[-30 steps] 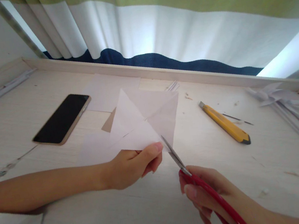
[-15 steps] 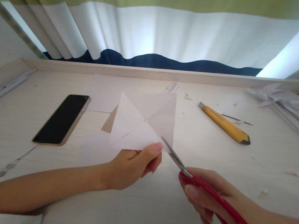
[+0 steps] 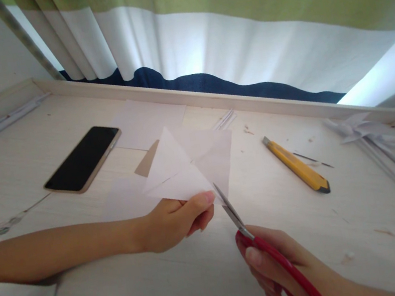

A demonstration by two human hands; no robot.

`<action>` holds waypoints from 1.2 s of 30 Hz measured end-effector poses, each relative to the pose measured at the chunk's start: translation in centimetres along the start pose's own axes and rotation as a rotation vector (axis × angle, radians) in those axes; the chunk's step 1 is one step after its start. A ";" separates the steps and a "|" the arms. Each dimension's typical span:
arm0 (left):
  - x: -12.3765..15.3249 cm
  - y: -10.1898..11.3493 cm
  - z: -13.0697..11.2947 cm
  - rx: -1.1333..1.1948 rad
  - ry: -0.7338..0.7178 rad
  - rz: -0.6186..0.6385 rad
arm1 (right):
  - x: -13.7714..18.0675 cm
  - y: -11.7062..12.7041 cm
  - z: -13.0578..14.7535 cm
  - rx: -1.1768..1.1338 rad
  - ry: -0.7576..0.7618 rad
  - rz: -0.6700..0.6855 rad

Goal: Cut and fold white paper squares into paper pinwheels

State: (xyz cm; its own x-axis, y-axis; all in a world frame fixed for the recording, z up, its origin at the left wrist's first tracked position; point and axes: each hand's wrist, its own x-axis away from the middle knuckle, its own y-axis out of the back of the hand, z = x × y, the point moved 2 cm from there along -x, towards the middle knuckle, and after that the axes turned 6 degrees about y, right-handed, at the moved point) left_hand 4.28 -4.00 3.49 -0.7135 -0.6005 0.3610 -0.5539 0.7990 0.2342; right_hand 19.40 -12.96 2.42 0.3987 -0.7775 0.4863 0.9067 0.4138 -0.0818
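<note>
My left hand (image 3: 174, 221) pinches the near corner of a folded white paper (image 3: 189, 167), holding it just above the pale wooden desk (image 3: 167, 284). My right hand (image 3: 278, 266) grips red-handled scissors (image 3: 259, 246). Their metal blades point up and left, and the tips meet the paper's near edge beside my left thumb.
A black phone (image 3: 83, 158) lies at the left, with flat sheets of paper (image 3: 147, 121) behind the folded one. A yellow utility knife (image 3: 296, 164) lies to the right. A white paper pinwheel (image 3: 358, 127) on a stick rests at the far right. Curtains hang behind the desk's raised rim.
The paper has tipped slightly lower and the scissors have shifted a little down and left with it. Both hands keep their grip.
</note>
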 end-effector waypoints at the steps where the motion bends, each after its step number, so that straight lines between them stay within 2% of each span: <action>1: 0.0 0.0 0.0 0.002 -0.001 0.003 | 0.0 0.0 0.0 0.007 0.001 0.002; 12: 0.0 -0.1 0.1 0.009 0.005 0.004 | 0.0 0.2 -0.3 0.092 0.016 0.037; 20: 0.0 -0.1 0.3 0.022 0.042 0.014 | -0.1 0.2 -0.2 0.143 0.004 0.004; 26: 0.1 0.0 0.3 0.017 0.008 0.011 | 0.0 0.1 -0.4 0.130 -0.017 0.020; 30: 0.1 0.0 0.4 0.021 0.015 0.014 | 0.0 0.1 -0.4 0.123 -0.013 -0.018; 36: 0.0 -0.1 0.7 0.022 0.025 0.004 | -0.2 0.0 -0.4 0.120 0.010 0.020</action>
State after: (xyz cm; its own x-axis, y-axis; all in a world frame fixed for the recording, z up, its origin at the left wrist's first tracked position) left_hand 4.02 -4.09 2.86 -0.7049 -0.5963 0.3841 -0.5606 0.8001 0.2133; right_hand 19.42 -13.01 1.96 0.4182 -0.7732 0.4766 0.8759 0.4823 0.0140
